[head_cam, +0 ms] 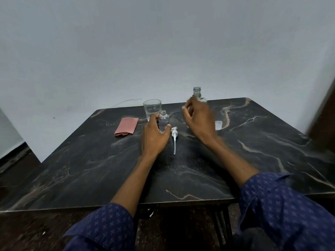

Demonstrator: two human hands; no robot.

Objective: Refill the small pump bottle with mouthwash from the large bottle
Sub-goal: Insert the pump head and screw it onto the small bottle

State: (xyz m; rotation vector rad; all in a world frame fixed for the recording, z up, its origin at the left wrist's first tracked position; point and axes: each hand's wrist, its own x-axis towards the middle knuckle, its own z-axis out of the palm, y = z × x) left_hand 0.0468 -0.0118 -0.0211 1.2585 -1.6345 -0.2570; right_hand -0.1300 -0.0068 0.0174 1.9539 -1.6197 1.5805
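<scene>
The small clear bottle [163, 120] stands upright with its neck open, and my left hand [154, 136] is wrapped around its lower body. Its white pump head with dip tube [174, 137] lies flat on the table just right of that hand. The large clear bottle [197, 93] stands further back, uncapped; only its neck and shoulder show. My right hand [198, 120] is blurred in front of it with fingers curled apart, and whether it touches the bottle cannot be told. A small clear cap [218, 125] sits on the table right of that hand.
An empty drinking glass [152, 108] stands just behind the small bottle. A folded pink cloth [126, 126] lies to the left. The dark marble-patterned table [181, 174] meets a pale wall at the back; its front edge is close to my body.
</scene>
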